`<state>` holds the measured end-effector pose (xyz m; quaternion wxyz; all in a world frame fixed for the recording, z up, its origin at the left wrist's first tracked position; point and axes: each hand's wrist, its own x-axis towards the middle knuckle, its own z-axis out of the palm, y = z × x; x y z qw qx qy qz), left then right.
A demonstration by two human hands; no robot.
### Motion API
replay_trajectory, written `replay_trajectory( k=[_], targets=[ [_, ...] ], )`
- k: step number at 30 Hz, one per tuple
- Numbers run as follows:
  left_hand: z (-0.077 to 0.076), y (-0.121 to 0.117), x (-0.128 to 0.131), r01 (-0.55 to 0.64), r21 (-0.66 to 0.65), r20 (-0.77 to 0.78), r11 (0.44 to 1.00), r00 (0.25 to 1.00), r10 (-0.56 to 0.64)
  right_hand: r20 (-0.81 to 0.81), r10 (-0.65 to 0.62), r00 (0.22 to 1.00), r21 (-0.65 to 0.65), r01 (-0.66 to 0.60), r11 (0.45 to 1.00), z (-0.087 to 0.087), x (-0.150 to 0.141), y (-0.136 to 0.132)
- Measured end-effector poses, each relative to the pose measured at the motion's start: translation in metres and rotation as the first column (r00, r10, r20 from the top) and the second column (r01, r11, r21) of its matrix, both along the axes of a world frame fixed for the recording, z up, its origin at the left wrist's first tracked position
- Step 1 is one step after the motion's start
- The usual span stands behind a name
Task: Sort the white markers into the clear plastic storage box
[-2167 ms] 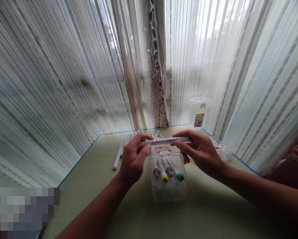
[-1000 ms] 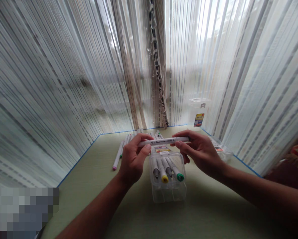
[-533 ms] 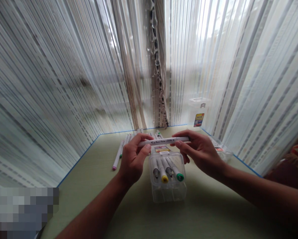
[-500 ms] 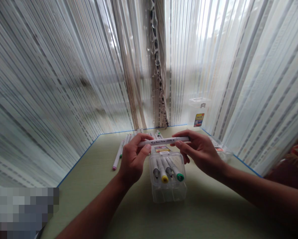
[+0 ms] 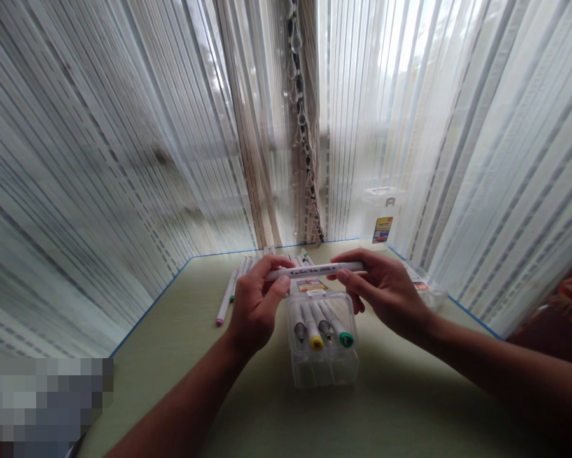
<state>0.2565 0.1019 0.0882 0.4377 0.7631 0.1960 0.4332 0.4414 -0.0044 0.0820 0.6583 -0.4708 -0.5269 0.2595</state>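
Between my two hands a white marker [image 5: 312, 271] with dark lettering lies level, above the far end of a clear plastic case. My left hand [image 5: 257, 302] pinches its left end between thumb and fingers. My right hand [image 5: 383, 286] grips the other end the same way. Below them, the clear plastic case [image 5: 324, 373] stands on the table, and several markers [image 5: 315, 318] slant in it, one with a yellow end and one with a green end. Beyond my left hand, more markers lie on the table, among them one with a pink end [image 5: 224, 302]; my hand partly covers that group.
The pale green table [image 5: 171, 375] has a blue edge. At the back right stands a clear container [image 5: 382, 210] with a yellow label, and another clear plastic piece [image 5: 424, 286] lies behind my right hand. String curtains [image 5: 123, 127] hang right behind the table.
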Motion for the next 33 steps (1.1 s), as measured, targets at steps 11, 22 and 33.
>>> replay_trajectory(
  k=[11,22,33],
  targets=[
    [0.0020,-0.0018,0.0002,0.007,-0.003,0.007,1.000,1.000,-0.007,-0.015,0.002,1.000,-0.013,-0.002,1.000,-0.0006,0.0004,0.0001],
    [0.0005,0.0000,0.0009,0.008,0.013,0.006,1.000,1.000,-0.008,-0.012,-0.003,1.000,-0.013,0.003,1.000,-0.0020,0.0009,0.0010],
    [0.0009,-0.0006,0.0002,0.009,0.000,0.019,1.000,1.000,-0.009,-0.007,-0.007,1.000,-0.003,0.007,1.000,-0.0015,0.0008,0.0011]
  ],
)
